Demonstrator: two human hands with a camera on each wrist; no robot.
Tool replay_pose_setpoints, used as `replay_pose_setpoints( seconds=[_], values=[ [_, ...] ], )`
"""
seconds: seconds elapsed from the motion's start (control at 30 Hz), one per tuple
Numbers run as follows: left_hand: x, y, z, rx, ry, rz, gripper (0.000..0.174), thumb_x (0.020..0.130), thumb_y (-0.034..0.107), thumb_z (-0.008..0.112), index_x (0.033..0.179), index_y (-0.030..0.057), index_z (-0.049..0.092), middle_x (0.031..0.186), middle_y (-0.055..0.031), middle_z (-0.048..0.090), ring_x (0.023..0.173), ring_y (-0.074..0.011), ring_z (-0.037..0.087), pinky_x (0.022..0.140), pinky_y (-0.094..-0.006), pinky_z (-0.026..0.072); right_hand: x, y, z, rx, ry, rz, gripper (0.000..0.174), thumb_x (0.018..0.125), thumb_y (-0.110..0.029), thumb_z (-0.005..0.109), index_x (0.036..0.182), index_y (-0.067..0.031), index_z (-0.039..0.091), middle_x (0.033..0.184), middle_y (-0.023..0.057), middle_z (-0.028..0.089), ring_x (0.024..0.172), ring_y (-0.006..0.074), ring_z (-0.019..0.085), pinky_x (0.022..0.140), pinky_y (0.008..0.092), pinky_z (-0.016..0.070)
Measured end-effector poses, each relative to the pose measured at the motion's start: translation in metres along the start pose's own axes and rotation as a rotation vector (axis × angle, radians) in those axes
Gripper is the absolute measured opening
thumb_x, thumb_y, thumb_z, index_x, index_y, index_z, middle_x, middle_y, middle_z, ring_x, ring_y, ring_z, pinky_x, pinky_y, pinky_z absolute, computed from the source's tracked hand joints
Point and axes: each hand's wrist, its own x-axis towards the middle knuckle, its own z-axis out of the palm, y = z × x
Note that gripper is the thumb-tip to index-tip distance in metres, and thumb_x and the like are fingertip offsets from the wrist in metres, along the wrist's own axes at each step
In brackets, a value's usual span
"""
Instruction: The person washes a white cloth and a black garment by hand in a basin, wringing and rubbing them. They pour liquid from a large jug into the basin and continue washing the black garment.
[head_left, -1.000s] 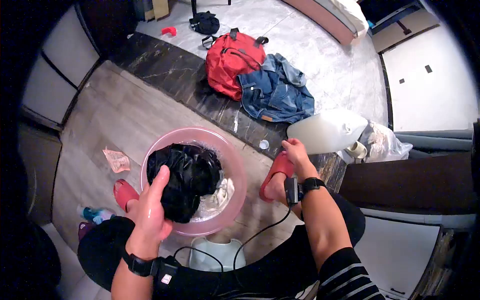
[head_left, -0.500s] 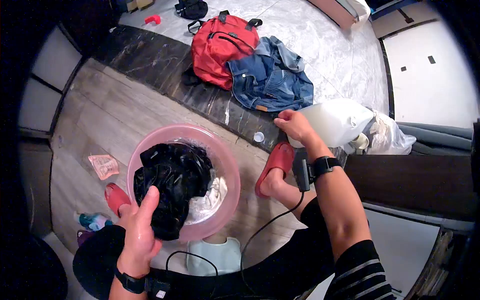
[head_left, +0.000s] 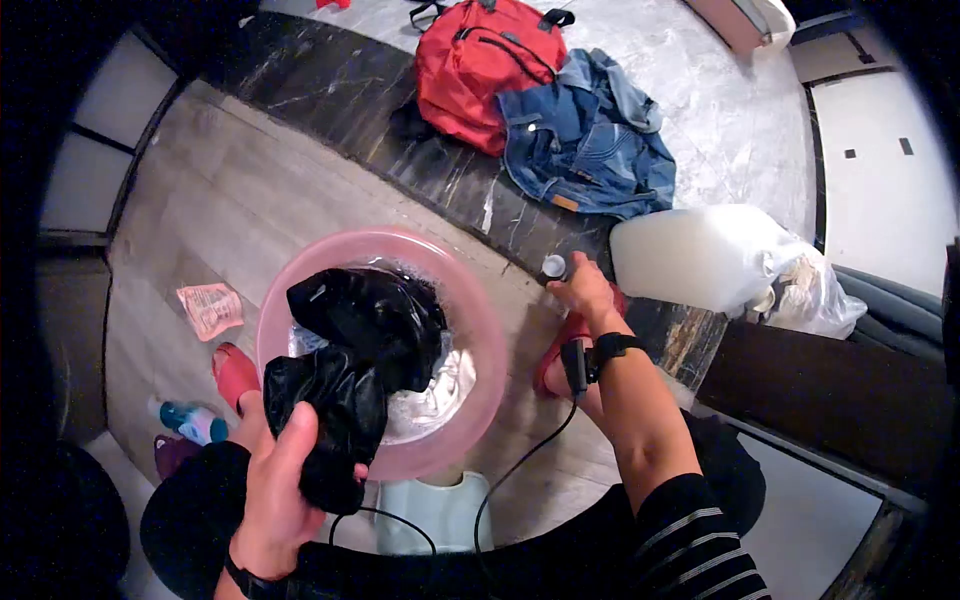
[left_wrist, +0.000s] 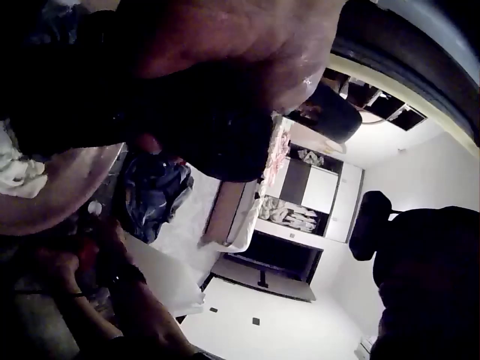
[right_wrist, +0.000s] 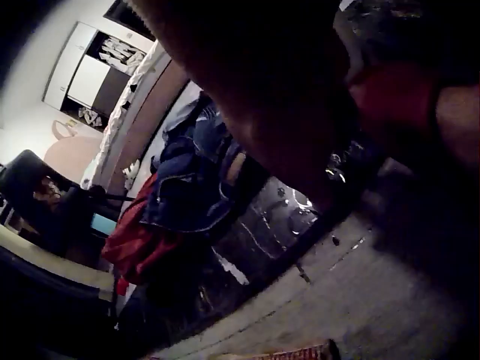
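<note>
My left hand grips a bunched wet black garment, thumb on top. The garment hangs over the near left rim of a pink basin, beside more black cloth and a white cloth in sudsy water. My right hand reaches low over the dark stone strip, thumb and forefinger apart at a small white cap. A large translucent plastic jug lies on its side to the right of that hand. In the right wrist view the fingers are mostly in shadow.
A red backpack and a denim garment lie on the stone strip and pale floor. A plastic bag sits behind the jug. Left of the basin are a pink packet and a blue-green bottle. A pale stool stands close in front.
My left hand has drawn part of the black garment toward me, apart from the other cloth. My right hand has left the jug's near end and come down to the white cap.
</note>
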Motion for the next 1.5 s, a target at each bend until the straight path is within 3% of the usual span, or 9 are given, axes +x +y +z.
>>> replay_pose_setpoints(
  seconds=[0.37,0.47,0.6,0.7,0.77,0.93,1.17,1.2,1.5],
  values=[
    [0.008,0.005,-0.005,0.069,-0.052,0.039,0.050,0.094,0.039,0.048,0.127,0.0031,0.035,0.099,-0.0124,0.060,0.069,-0.0189,0.062,0.054,-0.0300,0.0524,0.027,-0.003,0.044,0.209,0.272,-0.157,0.050,0.075,-0.024,0.073,0.116,-0.0063,0.050,0.112,0.0198,0.060,0.103,0.0385,0.058,0.084,0.0417,0.0485],
    [0.004,0.009,-0.006,0.062,-0.064,0.025,0.048,0.095,0.037,0.048,0.126,0.0006,0.039,0.099,-0.0112,0.060,0.071,-0.0180,0.063,0.058,-0.0301,0.0530,0.022,-0.023,0.013,0.323,0.187,-0.353,0.046,0.076,-0.018,0.071,0.115,-0.0048,0.051,0.101,0.0159,0.064,0.091,0.0314,0.064,0.078,0.0368,0.0509],
    [0.001,0.015,-0.008,-0.139,-0.137,-0.051,0.041,0.098,0.031,0.044,0.126,0.0006,0.045,0.108,-0.0097,0.061,0.087,-0.0177,0.063,0.072,-0.0316,0.0534,-0.017,-0.083,-0.056,0.476,0.147,-0.660,0.045,0.074,-0.009,0.071,0.115,-0.0039,0.054,0.092,0.0060,0.062,0.078,0.0114,0.059,0.070,0.0269,0.0504],
    [-0.002,0.017,-0.008,-0.227,-0.212,0.017,0.042,0.099,0.029,0.042,0.131,0.0019,0.046,0.121,-0.0096,0.058,0.109,-0.0189,0.058,0.091,-0.0339,0.0482,-0.082,-0.129,-0.112,0.604,0.051,-0.780,0.045,0.073,-0.006,0.070,0.115,-0.0038,0.054,0.092,0.0059,0.062,0.079,0.0117,0.059,0.071,0.0268,0.0505],
    [-0.011,0.019,-0.002,-0.301,-0.236,0.075,0.043,0.099,0.030,0.042,0.130,0.0015,0.047,0.123,-0.0105,0.057,0.112,-0.0193,0.057,0.095,-0.0344,0.0461,-0.129,-0.150,-0.142,0.496,0.108,-0.932,0.046,0.071,-0.006,0.071,0.113,-0.0062,0.056,0.095,0.0100,0.060,0.083,0.0219,0.062,0.073,0.0301,0.0506],
    [-0.018,0.006,-0.013,-0.455,-0.495,0.045,0.040,0.098,0.032,0.042,0.123,0.0030,0.053,0.115,-0.0073,0.061,0.100,-0.0172,0.062,0.087,-0.0318,0.0505,-0.236,-0.180,-0.197,0.160,0.221,-1.246,0.047,0.069,-0.005,0.069,0.113,-0.0076,0.055,0.089,0.0101,0.055,0.081,0.0260,0.059,0.071,0.0327,0.0493],
    [-0.029,0.003,-0.025,-0.398,-0.482,0.171,0.040,0.094,0.033,0.045,0.120,0.0044,0.055,0.106,-0.0082,0.065,0.092,-0.0204,0.066,0.082,-0.0347,0.0540,-0.329,-0.206,-0.230,-0.086,0.293,-1.311,0.050,0.064,-0.001,0.067,0.113,-0.0081,0.058,0.081,0.0093,0.054,0.074,0.0251,0.057,0.067,0.0329,0.0468],
    [-0.039,0.009,-0.024,-0.465,-0.491,0.172,0.028,0.094,0.029,0.046,0.106,0.0068,0.059,0.091,-0.0030,0.063,0.076,-0.0110,0.063,0.066,-0.0254,0.0539,-0.335,-0.208,-0.234,-0.162,0.318,-1.339,0.052,0.064,0.001,0.067,0.114,-0.0082,0.058,0.081,0.0095,0.055,0.072,0.0251,0.058,0.065,0.0322,0.0476],
    [-0.050,0.016,-0.033,-0.436,-0.655,0.311,0.044,0.093,0.040,0.043,0.118,0.0061,0.056,0.101,-0.0068,0.064,0.084,-0.0223,0.066,0.072,-0.0344,0.0560,-0.373,-0.235,-0.242,-0.294,0.263,-1.347,0.054,0.066,0.003,0.065,0.117,-0.0074,0.056,0.080,0.0107,0.055,0.068,0.0265,0.058,0.061,0.0333,0.0488]
  ],
)
